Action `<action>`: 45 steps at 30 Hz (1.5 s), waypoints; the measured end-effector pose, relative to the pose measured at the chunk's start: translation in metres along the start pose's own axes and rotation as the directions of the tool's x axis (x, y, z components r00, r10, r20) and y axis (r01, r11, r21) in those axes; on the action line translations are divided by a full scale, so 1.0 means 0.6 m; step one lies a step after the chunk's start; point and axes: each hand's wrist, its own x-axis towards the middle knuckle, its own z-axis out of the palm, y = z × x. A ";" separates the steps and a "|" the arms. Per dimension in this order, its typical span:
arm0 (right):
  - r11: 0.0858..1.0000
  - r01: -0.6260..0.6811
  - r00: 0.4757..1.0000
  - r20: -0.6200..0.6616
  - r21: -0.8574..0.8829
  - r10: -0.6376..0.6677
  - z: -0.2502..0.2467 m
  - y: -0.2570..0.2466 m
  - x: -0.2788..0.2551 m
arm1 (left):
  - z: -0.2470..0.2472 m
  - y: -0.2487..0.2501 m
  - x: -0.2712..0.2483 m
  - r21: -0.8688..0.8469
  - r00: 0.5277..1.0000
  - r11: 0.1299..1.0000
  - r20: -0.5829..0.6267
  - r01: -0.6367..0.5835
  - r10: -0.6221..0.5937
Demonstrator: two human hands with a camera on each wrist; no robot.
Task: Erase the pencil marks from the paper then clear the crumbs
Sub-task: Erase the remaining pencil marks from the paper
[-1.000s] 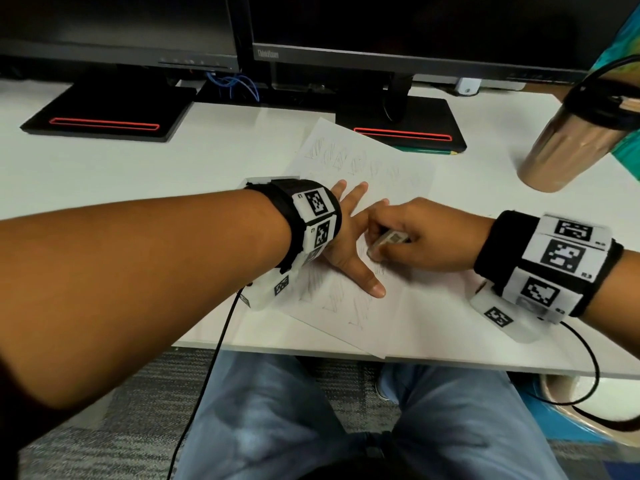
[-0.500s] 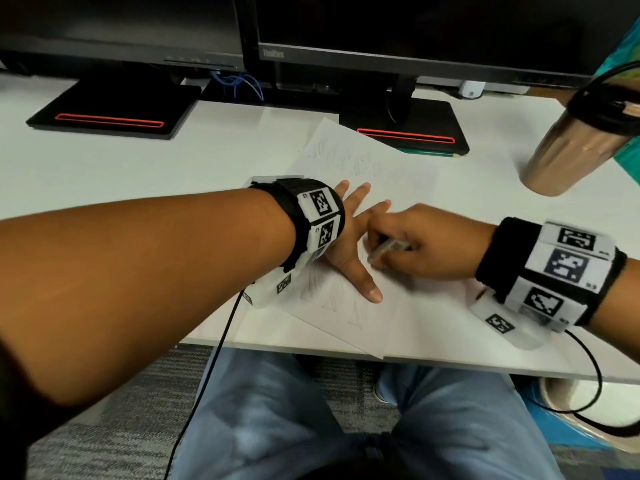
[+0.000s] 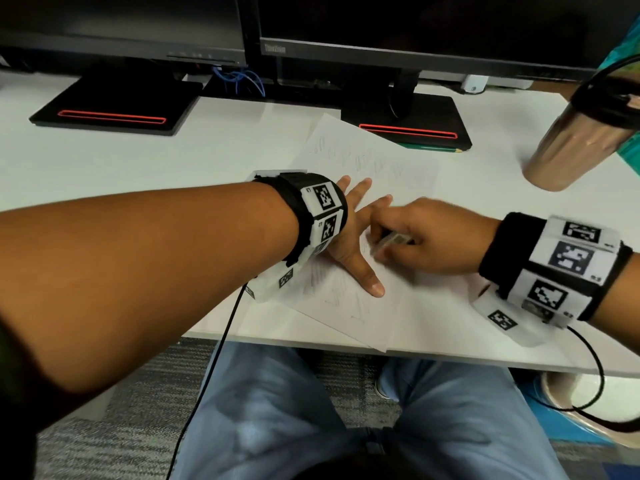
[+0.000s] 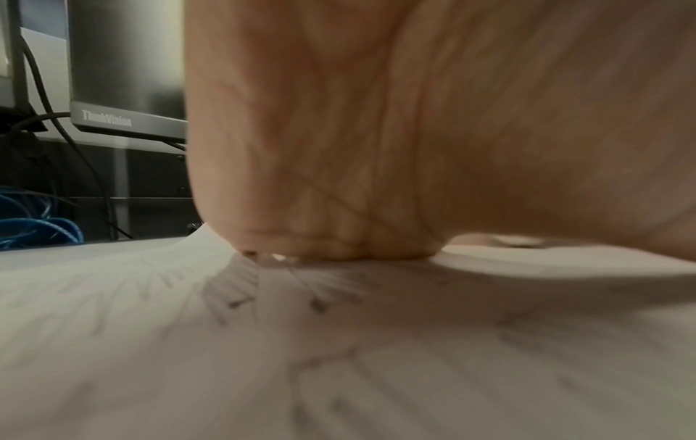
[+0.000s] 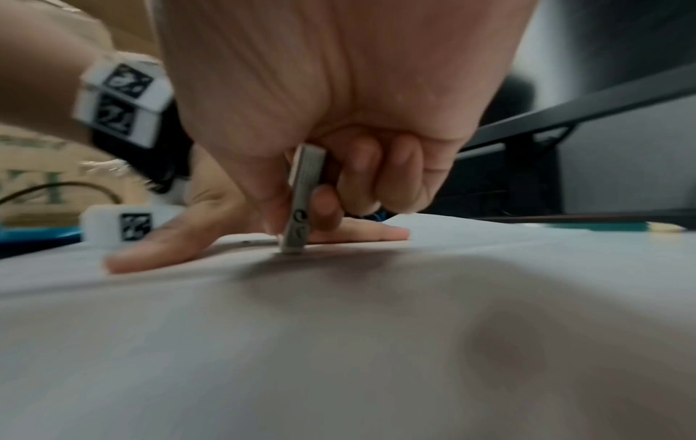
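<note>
A sheet of paper (image 3: 377, 174) lies angled on a white table (image 3: 173, 161), its near corner over the table edge. The left hand (image 3: 349, 244) lies flat on the paper with fingers spread, pinning it. The right hand (image 3: 426, 237) pinches a small eraser (image 5: 303, 202) upright, its tip touching the paper just beside the left thumb. Faint pencil marks (image 3: 346, 157) show at the far end and under the left wrist, so erasing looks well short of done. No crumbs can be made out; clearing is left.
</note>
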 end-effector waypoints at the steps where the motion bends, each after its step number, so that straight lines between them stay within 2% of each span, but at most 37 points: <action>1: 0.999 0.022 0.999 0.025 0.034 -0.023 0.004 -0.004 0.000 | 0.000 0.000 -0.001 0.001 1.000 1.000 -0.004 -0.002 0.002; 3: 0.998 -0.012 1.000 0.018 0.064 0.011 0.003 -0.003 0.000 | 0.000 0.000 -0.003 0.001 1.000 1.000 -0.003 -0.003 0.003; 5: 0.999 -0.051 0.998 -0.035 0.009 0.052 -0.004 0.003 0.002 | -0.001 -0.001 -0.002 0.002 1.000 1.000 0.004 0.001 -0.001; 7: 0.999 -0.016 1.000 -0.027 -0.040 0.015 -0.001 -0.002 0.001 | -0.003 0.002 -0.005 0.004 1.000 1.000 0.011 -0.005 0.005; 9: 0.999 0.022 0.999 0.024 0.036 -0.023 0.005 -0.010 0.001 | -0.004 0.003 -0.007 0.008 1.000 1.000 0.014 -0.010 0.010; 13: 0.997 -0.069 0.997 -0.049 -0.035 0.067 -0.008 0.005 0.007 | 0.000 -0.002 0.000 -0.003 1.000 1.000 0.015 -0.001 0.001; 17: 0.998 -0.008 1.000 0.029 0.062 0.007 0.002 -0.003 0.007 | 0.001 -0.002 -0.001 -0.018 1.000 1.000 0.022 0.000 0.000; 21: 0.998 -0.058 0.998 -0.029 -0.023 0.058 -0.006 0.002 0.006 | -0.001 -0.002 0.001 -0.011 1.000 1.000 0.021 0.009 -0.009; 25: 0.998 0.029 0.999 0.040 0.059 -0.031 0.004 -0.011 -0.003 | -0.001 -0.002 -0.001 -0.013 1.000 1.000 0.009 -0.003 0.003; 28: 0.999 -0.040 0.999 -0.021 -0.012 0.040 -0.008 0.003 -0.001 | 0.000 -0.004 0.002 -0.017 1.000 1.000 0.016 0.006 -0.006; 30: 0.999 -0.007 1.000 -0.009 -0.032 0.007 -0.002 0.003 -0.002 | 0.000 -0.003 0.002 -0.017 1.000 1.000 0.017 0.002 -0.002; 32: 0.998 0.025 0.999 0.035 0.049 -0.027 0.004 -0.002 -0.004 | 0.001 -0.003 0.000 -0.016 1.000 1.000 0.013 0.000 0.000; 35: 0.998 -0.042 0.999 -0.009 0.035 0.043 -0.008 0.011 -0.002 | 0.000 -0.004 0.000 -0.012 1.000 1.000 0.011 0.002 -0.002; 37: 0.999 -0.034 0.999 -0.038 -0.017 0.033 -0.008 0.013 -0.004 | 0.001 -0.002 0.001 -0.005 1.000 1.000 0.004 0.000 0.000; 40: 0.998 0.023 0.999 0.027 0.054 -0.024 0.005 0.003 -0.008 | 0.002 -0.002 0.000 -0.012 1.000 1.000 -0.001 -0.001 0.001; 42: 0.997 -0.026 1.000 0.012 0.069 0.026 -0.001 0.010 -0.008 | 0.001 -0.002 -0.001 -0.021 1.000 1.000 0.004 -0.001 0.001; 45: 1.000 0.000 1.000 -0.021 -0.016 0.000 -0.002 0.009 -0.009 | 0.000 -0.003 0.000 -0.021 1.000 1.000 0.003 -0.001 0.001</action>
